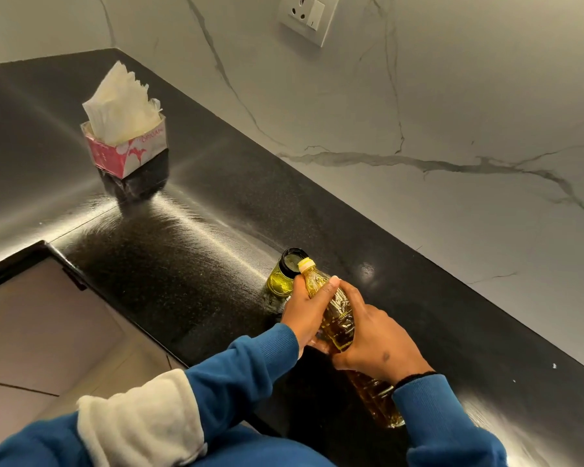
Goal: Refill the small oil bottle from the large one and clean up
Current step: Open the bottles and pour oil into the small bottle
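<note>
A large clear bottle (339,318) of golden oil with a yellow cap (307,264) is tilted above the black counter, its neck pointing toward the small bottle. My left hand (305,308) grips its upper part and my right hand (378,338) wraps round its middle. The small oil bottle (280,278), a squat green-tinted jar with a black open rim, stands upright on the counter just beyond the large bottle's cap. The large bottle's base (390,416) shows below my right wrist.
A pink and white tissue box (129,150) with tissues sticking up stands at the far left of the black counter (199,230). A marble wall with a socket (309,18) runs along the right. The counter's edge drops to a tiled floor (48,332) at the left.
</note>
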Demonstrator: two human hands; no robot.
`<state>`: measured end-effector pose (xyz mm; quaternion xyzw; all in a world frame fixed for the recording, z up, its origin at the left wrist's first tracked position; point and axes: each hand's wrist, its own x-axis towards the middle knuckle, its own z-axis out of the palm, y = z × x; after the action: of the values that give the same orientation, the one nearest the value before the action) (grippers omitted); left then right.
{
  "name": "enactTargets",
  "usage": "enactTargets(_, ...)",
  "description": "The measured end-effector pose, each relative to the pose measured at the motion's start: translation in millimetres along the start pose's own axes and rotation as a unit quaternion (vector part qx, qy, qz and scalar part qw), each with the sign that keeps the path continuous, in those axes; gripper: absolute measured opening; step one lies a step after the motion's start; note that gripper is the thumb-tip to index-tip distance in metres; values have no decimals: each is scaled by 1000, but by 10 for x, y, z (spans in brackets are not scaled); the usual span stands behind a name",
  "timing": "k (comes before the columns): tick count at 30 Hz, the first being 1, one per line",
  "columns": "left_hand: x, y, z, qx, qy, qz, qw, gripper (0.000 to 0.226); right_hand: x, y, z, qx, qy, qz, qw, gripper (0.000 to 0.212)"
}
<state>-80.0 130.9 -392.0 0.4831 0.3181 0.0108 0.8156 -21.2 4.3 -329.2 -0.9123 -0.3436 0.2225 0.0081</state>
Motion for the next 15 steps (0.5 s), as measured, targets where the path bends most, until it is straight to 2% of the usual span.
enactTargets(4, 17, 4, 4, -1, -1, -12, 1000, 79, 11, -15, -36, -3, -6, -2, 1000, 130)
enactTargets(9, 39, 2, 4, -9, 7, -12, 1000, 53, 27, -3, -69, -2, -15, -3, 1000, 130)
enactTargets(15, 45, 22, 11, -9, 6, -28, 1000, 57, 60, -1, -97, -16, -28, 4, 999, 132)
